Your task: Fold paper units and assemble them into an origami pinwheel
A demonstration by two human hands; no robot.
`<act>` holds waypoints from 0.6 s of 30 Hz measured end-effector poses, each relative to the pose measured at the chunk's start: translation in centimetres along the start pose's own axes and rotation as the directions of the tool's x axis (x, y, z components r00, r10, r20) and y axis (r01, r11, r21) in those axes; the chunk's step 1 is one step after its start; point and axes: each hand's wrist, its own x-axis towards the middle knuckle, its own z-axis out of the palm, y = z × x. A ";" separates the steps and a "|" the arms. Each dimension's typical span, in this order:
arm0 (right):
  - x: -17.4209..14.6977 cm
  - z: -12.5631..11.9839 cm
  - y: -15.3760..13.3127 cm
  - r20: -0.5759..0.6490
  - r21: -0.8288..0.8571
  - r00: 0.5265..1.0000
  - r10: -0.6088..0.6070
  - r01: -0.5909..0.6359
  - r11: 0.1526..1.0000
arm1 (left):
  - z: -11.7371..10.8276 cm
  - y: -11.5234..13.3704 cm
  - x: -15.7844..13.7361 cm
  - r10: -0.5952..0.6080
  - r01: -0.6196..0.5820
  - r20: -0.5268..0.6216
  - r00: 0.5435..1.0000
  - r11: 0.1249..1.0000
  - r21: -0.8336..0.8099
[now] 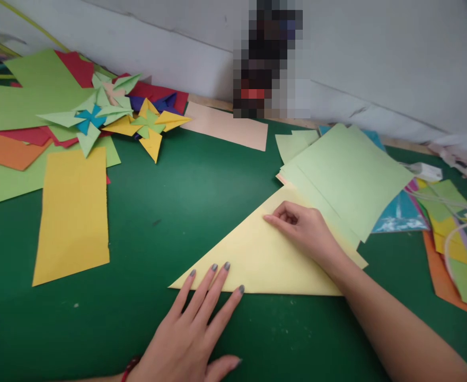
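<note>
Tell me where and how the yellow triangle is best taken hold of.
Likely by the sharp left corner of the triangle, pinched from the left. That corner lies on the green table, just left of the fingers of the left hand, while the right forearm crosses the right end. It lies flat, so lift the edge for a grip.

On the table [149, 196], one sheet [249, 254] lies right of another sheet [73, 215] and before a paper stack [348, 172].
</note>
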 end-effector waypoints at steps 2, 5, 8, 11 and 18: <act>0.0 0.0 0.0 0.001 -0.009 1.000 0.001 -0.001 1.000 | -0.1 0.1 0.0 -0.008 0.008 0.020 1.000 1.000 -0.007; 0.0 0.0 0.0 0.007 -0.025 1.000 0.009 -0.009 1.000 | -0.4 0.3 -0.1 -0.028 0.029 0.056 0.998 0.999 -0.019; 0.0 0.0 0.1 0.014 -0.034 1.000 0.020 -0.019 0.999 | -0.6 0.3 -0.2 -0.037 0.039 0.078 0.996 0.999 -0.032; 0.0 0.0 0.1 0.022 -0.039 0.999 0.025 -0.024 0.999 | -0.5 0.4 -0.3 -0.040 0.044 0.084 0.996 0.998 -0.043; 0.0 0.1 0.1 0.006 -0.053 1.000 0.021 -0.020 0.998 | -0.5 0.3 -0.3 -0.044 0.049 0.084 0.995 0.997 -0.053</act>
